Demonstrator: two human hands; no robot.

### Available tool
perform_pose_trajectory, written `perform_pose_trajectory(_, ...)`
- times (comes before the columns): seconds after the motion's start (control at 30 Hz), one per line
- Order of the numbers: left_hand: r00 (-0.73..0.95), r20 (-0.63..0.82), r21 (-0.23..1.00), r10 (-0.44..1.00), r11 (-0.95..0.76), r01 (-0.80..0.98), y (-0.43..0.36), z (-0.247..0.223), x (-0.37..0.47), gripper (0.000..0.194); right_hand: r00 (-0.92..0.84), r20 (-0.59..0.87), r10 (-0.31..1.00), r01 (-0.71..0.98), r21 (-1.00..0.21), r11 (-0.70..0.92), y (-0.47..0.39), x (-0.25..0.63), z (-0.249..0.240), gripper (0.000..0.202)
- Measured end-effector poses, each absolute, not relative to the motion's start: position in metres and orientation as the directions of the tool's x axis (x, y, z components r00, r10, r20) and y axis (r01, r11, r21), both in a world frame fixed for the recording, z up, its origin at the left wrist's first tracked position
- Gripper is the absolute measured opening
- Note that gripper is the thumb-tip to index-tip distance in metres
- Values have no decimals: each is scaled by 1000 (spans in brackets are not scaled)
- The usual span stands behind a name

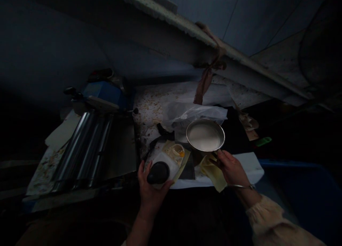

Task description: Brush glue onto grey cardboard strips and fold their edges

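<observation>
While the scene is very dim, both hands show clearly at the near edge of the tabletop (149, 107). The left hand (149, 190) has its fingers (141, 169) wrapped around a white container (164, 164) with a dark round lid (158, 173); the thumb lies along the right side of that lid and the other fingers curl up its left side. Just beyond these fingers, on a yellowish sheet (184, 160), sits a small clear tub (176, 150) with something orange inside.

The right hand (231, 167), a thin bangle (242, 186) at its wrist, has its fingers (217, 157) closed at the near rim of a round steel bowl (205, 136) filled with a pale white liquid or batter. Below and left of those fingers hangs a crumpled yellowish wrapper (213, 173), touching the palm; whether it is pinched too, I cannot tell. Beyond the bowl lies a clear plastic bag (195, 114), and a white paper (251, 165) spreads beneath the right hand.

Well left of the left fingers stands a machine with steel rollers (85, 146) and a blue housing (107, 91).
</observation>
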State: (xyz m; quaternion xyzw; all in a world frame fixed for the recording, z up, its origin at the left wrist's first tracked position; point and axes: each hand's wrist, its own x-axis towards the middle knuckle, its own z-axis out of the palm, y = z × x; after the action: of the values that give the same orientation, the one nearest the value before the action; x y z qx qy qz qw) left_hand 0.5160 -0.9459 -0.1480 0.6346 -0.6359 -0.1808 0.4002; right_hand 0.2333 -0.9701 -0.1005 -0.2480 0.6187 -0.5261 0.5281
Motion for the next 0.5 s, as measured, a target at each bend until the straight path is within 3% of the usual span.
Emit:
perform_pose_trajectory(0.1,111,263,755,-958,133,-642,-936,-155,516,120,-329,-380,-865,224,-921,320,-970,233,-103,44)
perform_pose_trajectory(0.17,91,240,773,-967,133,-620,-931,-162,519,127,-336,-374,-865,207,-925,319,-971,234,-103,45)
perform_pose_trajectory(0.37,68,279,720,-958,162,-674,-933,-183,534,101,-363,-330,-872,20,-938,346,-970,233,-102,46)
perform_pose_trajectory(0.5,54,336,693,-940,208,-690,-930,-170,537,96,-330,-332,-884,20,-938,345,-966,227,-108,41)
